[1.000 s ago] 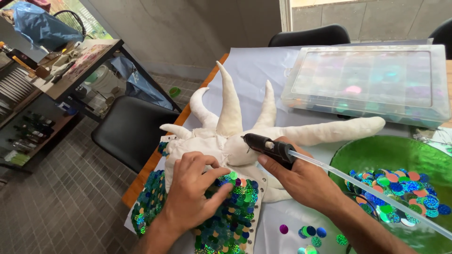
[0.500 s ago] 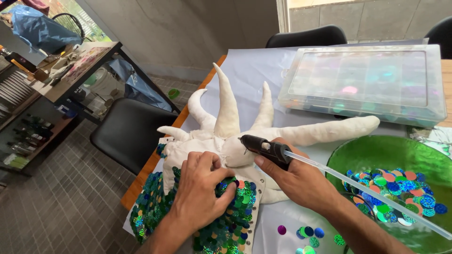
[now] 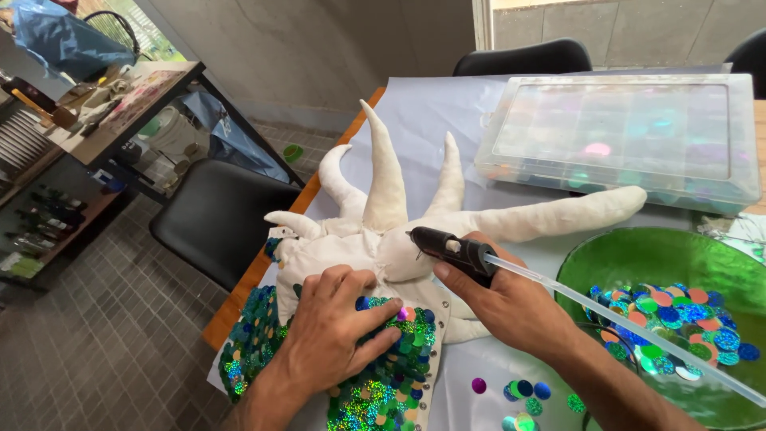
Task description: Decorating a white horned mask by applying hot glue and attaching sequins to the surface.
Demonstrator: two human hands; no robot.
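- Pressing down with my left hand [image 3: 335,323], palm flat and fingers spread open, on the sequin patch [image 3: 383,375] that covers the lower part of the stuffed white figure [image 3: 383,231]; my fingertips lie right at the upper edge of the green and blue sequins, where they meet bare cloth.
- My left forearm comes up from the bottom edge, the wrist bent slightly so that the hand points up and to the right.
- My right hand [image 3: 511,307] is closed around a black glue gun [image 3: 447,247], thumb on the near side and fingers wrapped underneath; the nozzle points left and sits just above the figure's white body, beside my left fingertips.
- A clear glue stick [image 3: 622,323] runs out of the back of the gun, over my right wrist and off toward the lower right corner.
- The figure lies on a pale sheet [image 3: 431,104] spread over the table, its horns pointing away from me and one long limb stretching right.
- A green glass bowl [image 3: 638,255] with loose coloured sequins sits just right of my right hand, partly under the glue stick.
- A few loose sequins [image 3: 523,391] lie on the sheet beneath my right forearm.
- A clear plastic sorting box [image 3: 622,132] with a closed lid stands farther back on the table, beyond the long limb.
- A black chair [image 3: 215,215] stands at the table's left edge.
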